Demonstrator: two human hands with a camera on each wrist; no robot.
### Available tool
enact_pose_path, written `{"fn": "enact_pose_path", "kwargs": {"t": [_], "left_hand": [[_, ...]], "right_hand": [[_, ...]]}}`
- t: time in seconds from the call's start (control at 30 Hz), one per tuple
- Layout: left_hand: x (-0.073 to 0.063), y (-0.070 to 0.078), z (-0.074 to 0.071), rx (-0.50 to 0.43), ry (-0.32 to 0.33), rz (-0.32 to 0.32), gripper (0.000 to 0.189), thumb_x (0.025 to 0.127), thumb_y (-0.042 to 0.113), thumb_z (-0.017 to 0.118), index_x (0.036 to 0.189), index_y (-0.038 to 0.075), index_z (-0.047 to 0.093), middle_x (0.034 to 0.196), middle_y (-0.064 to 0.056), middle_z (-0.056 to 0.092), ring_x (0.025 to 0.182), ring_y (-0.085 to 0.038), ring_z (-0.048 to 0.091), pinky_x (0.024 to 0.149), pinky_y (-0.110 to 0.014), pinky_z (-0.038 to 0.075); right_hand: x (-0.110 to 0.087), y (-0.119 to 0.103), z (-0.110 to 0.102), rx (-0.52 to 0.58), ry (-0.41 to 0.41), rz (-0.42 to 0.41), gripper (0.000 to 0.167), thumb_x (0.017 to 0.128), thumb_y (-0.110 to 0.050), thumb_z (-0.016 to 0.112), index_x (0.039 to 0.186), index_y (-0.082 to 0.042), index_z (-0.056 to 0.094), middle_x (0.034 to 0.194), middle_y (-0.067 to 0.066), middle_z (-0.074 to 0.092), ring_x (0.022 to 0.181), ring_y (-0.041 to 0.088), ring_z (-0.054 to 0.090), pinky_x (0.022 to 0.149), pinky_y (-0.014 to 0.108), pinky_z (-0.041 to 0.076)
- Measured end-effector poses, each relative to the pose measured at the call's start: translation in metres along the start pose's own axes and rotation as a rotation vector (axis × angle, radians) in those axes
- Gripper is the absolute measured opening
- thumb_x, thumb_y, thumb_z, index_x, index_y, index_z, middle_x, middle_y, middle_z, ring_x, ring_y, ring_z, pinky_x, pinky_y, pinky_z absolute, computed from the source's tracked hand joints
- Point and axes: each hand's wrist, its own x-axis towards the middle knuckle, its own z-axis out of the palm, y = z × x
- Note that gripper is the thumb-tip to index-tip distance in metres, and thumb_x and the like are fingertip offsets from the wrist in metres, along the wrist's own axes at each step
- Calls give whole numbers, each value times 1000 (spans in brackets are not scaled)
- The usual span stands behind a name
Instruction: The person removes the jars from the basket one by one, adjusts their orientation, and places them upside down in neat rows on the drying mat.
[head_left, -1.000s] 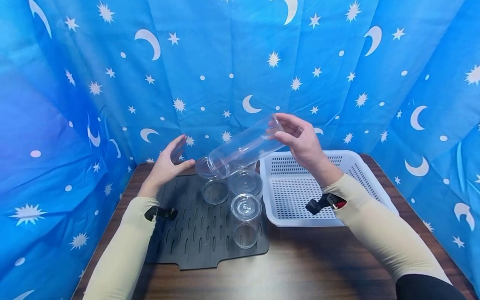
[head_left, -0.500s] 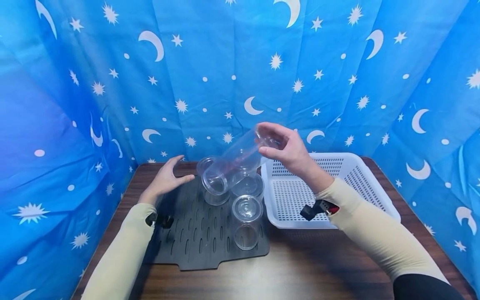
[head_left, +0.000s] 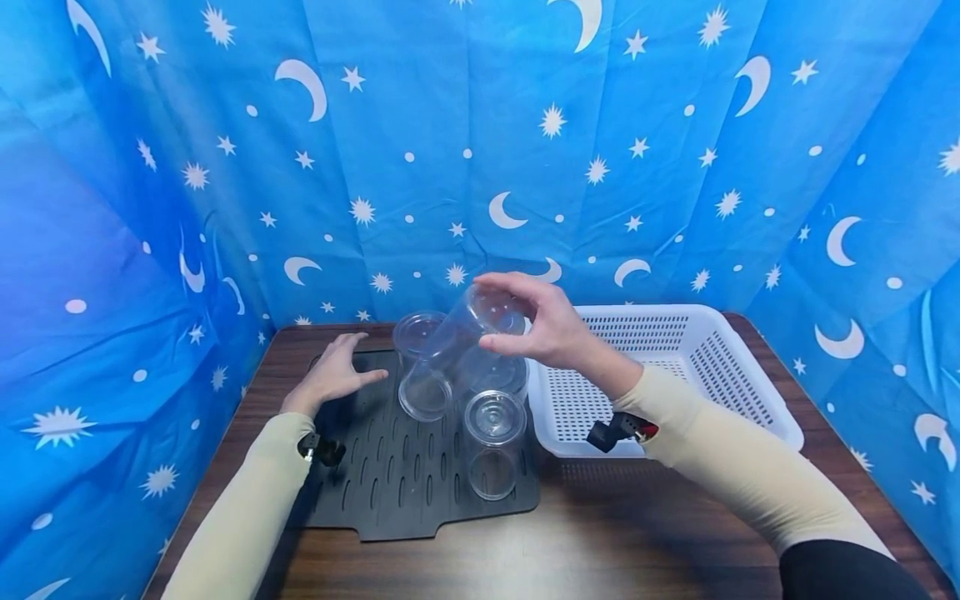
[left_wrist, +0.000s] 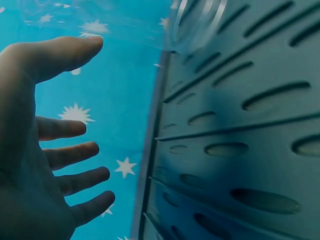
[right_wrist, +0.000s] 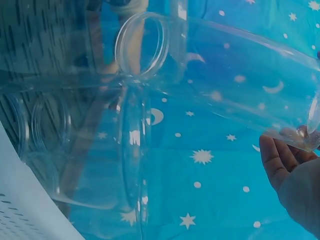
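Note:
My right hand grips the upper end of a tall clear plastic jar, thumb on the near side and fingers over the far side. The jar is tilted, its ringed end low and to the left, above the dark ribbed mat. In the right wrist view, fingertips touch the end of the jar. More clear jars stand upright on the mat: one at the back left, one in the middle, partly hidden, and one in front. My left hand holds nothing, thumb and fingers spread apart.
A white perforated plastic basket stands on the table right of the mat, under my right forearm. The wooden table shows in front of both. Blue curtains with moons and stars close off the back and sides.
My right hand has moved left and down with the jar, bringing its ringed end lower and the jar steeper. My left hand has dropped slightly and stays apart from the jars.

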Motion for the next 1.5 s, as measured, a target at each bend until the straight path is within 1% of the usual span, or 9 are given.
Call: {"fn": "enact_pose_path", "kwargs": {"t": [0.17,0.37,0.57,0.77,0.93,1.03,1.2,1.33,1.5], "left_hand": [[-1,-1,8,43,-31,0,94,83,52,70,150,-1,30,153,-28,27,141,-50,25,108,-66,29],[-3,0,11,85,-53,-27,95,84,50,71,151,-2,29,153,-31,26,140,-53,22,107,-68,27],[-4,-5,14,115,-76,-45,94,84,51,70,150,-2,30,153,-30,27,140,-50,24,107,-66,29],[-4,-9,20,143,-95,-70,94,83,54,70,148,-2,34,152,-29,29,139,-50,27,108,-67,28],[-4,-11,25,190,-106,-99,93,80,54,72,144,-5,40,151,-28,32,137,-48,30,108,-65,29],[-3,-10,27,206,-114,-99,92,80,53,73,142,-7,42,151,-28,32,137,-48,31,108,-64,31],[-4,-10,29,189,-133,-99,93,80,53,73,143,-7,41,151,-28,31,137,-49,30,107,-63,32],[-3,-10,31,185,-132,-106,94,79,55,73,143,-6,41,151,-28,31,137,-48,30,107,-63,32],[-2,-10,31,187,-132,-116,93,79,54,73,144,-6,41,152,-27,31,138,-47,29,107,-63,32]], "right_hand": [[1,2,11,-64,-42,-64,65,71,-18,86,130,-7,61,119,6,66,106,18,62,85,33,55],[3,4,20,-134,-112,-71,68,71,-28,85,132,-9,60,122,3,64,107,16,60,84,33,55],[7,5,27,-215,-167,-106,69,71,-36,83,131,-11,60,122,2,64,107,14,59,85,32,54],[9,4,37,-237,-226,-138,69,72,-39,82,130,-10,60,120,0,64,105,11,58,83,29,53],[7,5,45,-264,-308,-100,73,72,-42,82,133,-10,59,123,1,62,109,11,57,85,26,53],[6,7,50,-285,-362,-79,75,72,-44,81,135,-9,57,128,2,60,112,12,57,88,26,53],[4,9,57,-310,-421,-46,76,73,-44,81,135,-8,57,130,3,58,112,14,57,89,27,53],[2,9,61,-349,-465,-5,77,74,-47,80,137,-10,56,132,2,56,114,13,56,91,29,52],[0,12,65,-386,-496,16,77,74,-48,79,138,-11,55,134,3,55,114,14,56,92,28,51]]}}
